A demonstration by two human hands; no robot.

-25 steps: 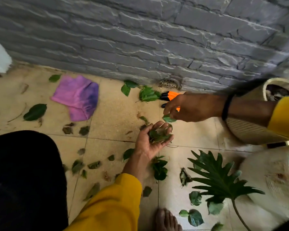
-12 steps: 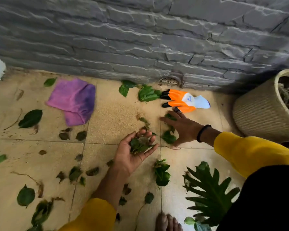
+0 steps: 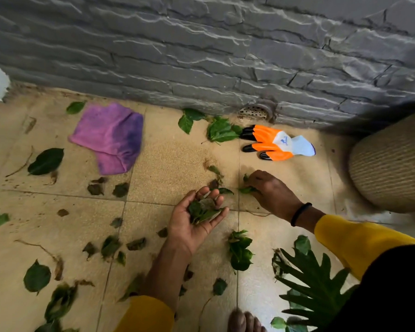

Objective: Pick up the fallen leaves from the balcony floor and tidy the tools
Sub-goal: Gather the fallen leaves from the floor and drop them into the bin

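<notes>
The left hand (image 3: 197, 219) lies palm up, fingers cupped around a wad of leaves (image 3: 203, 209). Just to its right, the right hand (image 3: 268, 192) pinches a leaf (image 3: 246, 190) on the floor (image 3: 173, 159). Loose leaves scatter mostly leftward and nearer the person; the glove (image 3: 276, 143) lies beyond the right hand, near the wall (image 3: 201, 56), with bare floor between.

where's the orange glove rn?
Head view: the orange glove lies on the floor tile at the foot of the grey wall, just below the drain grate, right of a green leaf cluster.
</notes>
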